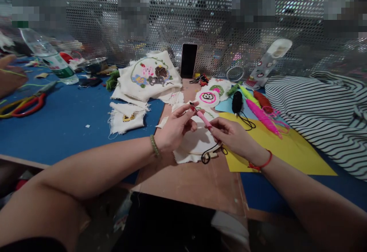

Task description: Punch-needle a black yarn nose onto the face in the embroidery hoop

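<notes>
I see my right hand [229, 133] gripping the pink punch needle [203, 119] above the hooped cloth [195, 141] mid-table, my left hand [173, 130] pinching its tip, seemingly threading it, which needs steady fingertips.

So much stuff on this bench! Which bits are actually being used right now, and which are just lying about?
In use:
- pink punch needle, held by both the left hand and the right hand
- hooped white cloth under the hands
- black thread trailing from it

Lying about:
- phone
- water bottle
- red scissors
- finished floral embroidery
- striped fabric
- yellow sheet
</notes>
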